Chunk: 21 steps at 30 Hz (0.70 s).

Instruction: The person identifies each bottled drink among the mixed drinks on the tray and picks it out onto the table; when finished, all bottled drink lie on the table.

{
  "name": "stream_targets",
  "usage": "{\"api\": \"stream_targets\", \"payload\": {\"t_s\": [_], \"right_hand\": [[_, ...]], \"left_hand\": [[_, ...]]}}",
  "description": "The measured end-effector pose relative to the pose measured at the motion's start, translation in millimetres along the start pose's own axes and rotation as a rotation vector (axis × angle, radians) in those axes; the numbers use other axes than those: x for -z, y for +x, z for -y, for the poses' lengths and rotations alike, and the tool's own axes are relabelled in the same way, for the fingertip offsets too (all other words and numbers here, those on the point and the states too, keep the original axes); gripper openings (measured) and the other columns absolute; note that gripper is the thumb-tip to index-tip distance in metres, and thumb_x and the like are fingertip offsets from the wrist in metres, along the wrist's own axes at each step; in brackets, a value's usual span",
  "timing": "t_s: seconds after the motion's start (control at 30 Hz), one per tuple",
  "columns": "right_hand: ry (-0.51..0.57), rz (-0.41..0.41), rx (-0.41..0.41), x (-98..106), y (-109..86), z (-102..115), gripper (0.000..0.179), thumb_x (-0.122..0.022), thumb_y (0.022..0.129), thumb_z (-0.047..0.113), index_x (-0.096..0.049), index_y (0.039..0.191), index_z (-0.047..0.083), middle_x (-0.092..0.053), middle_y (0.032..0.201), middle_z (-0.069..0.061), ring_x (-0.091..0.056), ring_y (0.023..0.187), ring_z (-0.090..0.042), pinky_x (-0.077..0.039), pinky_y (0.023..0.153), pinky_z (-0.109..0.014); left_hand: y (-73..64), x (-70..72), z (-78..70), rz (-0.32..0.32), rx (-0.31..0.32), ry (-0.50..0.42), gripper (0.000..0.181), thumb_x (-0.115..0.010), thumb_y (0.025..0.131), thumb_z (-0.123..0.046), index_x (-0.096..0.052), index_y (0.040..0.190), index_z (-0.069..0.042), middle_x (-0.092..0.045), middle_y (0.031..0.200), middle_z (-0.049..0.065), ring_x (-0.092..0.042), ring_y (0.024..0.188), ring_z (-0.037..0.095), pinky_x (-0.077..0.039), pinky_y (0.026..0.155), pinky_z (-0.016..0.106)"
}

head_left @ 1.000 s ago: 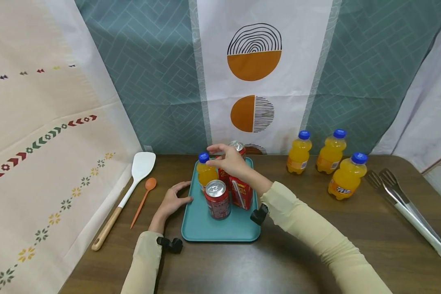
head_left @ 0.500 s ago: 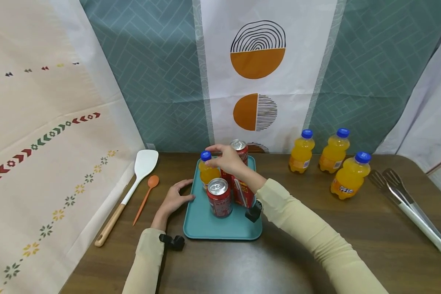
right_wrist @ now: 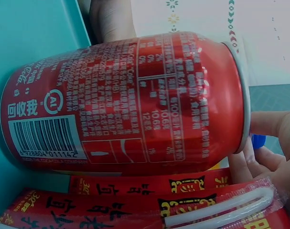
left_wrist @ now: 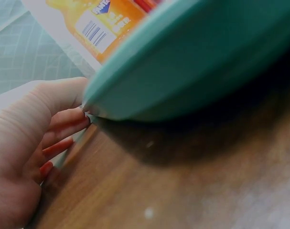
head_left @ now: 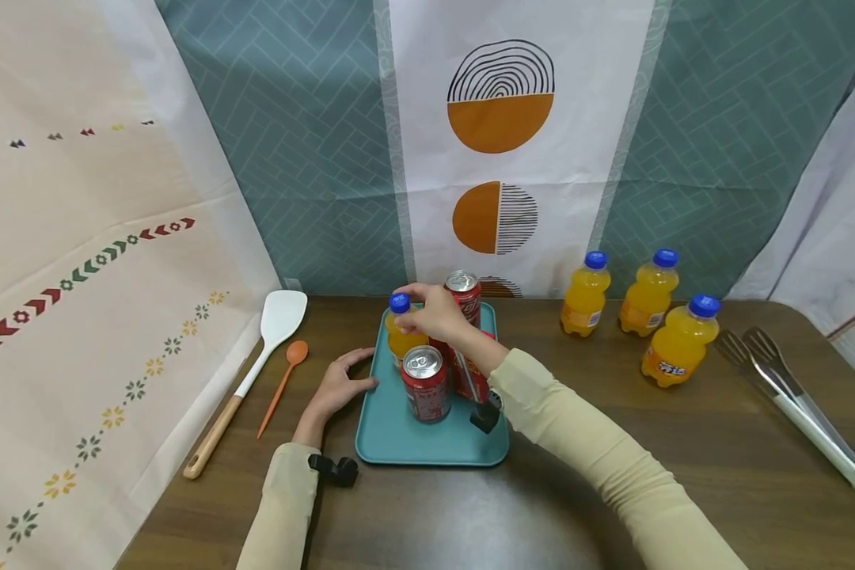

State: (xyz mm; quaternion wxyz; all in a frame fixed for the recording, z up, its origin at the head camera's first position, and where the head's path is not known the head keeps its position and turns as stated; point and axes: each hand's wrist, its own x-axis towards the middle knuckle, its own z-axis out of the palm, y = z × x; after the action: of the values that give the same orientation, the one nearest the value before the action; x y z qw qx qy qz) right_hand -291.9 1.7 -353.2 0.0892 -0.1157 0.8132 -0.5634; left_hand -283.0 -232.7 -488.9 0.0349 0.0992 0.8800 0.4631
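A teal tray (head_left: 431,451) lies on the table, bearing an orange soda bottle (head_left: 397,342) with a blue cap, a Coca-Cola can (head_left: 426,388) in front, another red can (head_left: 465,294) behind, and red drink cartons (head_left: 470,378) with a wrapped straw. My right hand (head_left: 438,314) reaches over the cartons and holds the bottle at its neck, thumb on the near side and fingers behind. In the right wrist view, the Coca-Cola can (right_wrist: 130,105) hides most of the bottle. My left hand (head_left: 338,389) rests at the tray's left edge, fingers extended, touching the rim (left_wrist: 99,90).
To the right stand three more orange soda bottles (head_left: 584,297), with metal tongs (head_left: 791,404) beyond them. A white spatula (head_left: 260,372) with a wooden handle and an orange spoon (head_left: 283,388) lie at the left. Curtains (head_left: 321,142) hang behind the table.
My right hand has moved slightly left and closed in on the bottle's neck. The left hand stays at the tray's edge. The whole head view has shifted a little.
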Motion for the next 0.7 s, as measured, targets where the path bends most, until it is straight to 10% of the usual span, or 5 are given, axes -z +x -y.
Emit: {"api": "stream_targets", "payload": {"t_s": [0.7], "right_hand": [[0.045,-0.052,0.068,-2.5,-3.2,-3.1,0.041,-0.071,0.087,0.008,-0.063,0.126,0.005,-0.070,0.119,-0.018,-0.075,0.076,-0.021,-0.060,0.066,-0.025]], "left_hand": [[-0.4,0.2,-1.2,0.010,0.021,0.001,0.059,-0.072,0.083,-0.014,-0.053,0.139,-0.006,-0.044,0.150,0.020,-0.033,0.144,0.038,-0.023,0.120,0.057]]}}
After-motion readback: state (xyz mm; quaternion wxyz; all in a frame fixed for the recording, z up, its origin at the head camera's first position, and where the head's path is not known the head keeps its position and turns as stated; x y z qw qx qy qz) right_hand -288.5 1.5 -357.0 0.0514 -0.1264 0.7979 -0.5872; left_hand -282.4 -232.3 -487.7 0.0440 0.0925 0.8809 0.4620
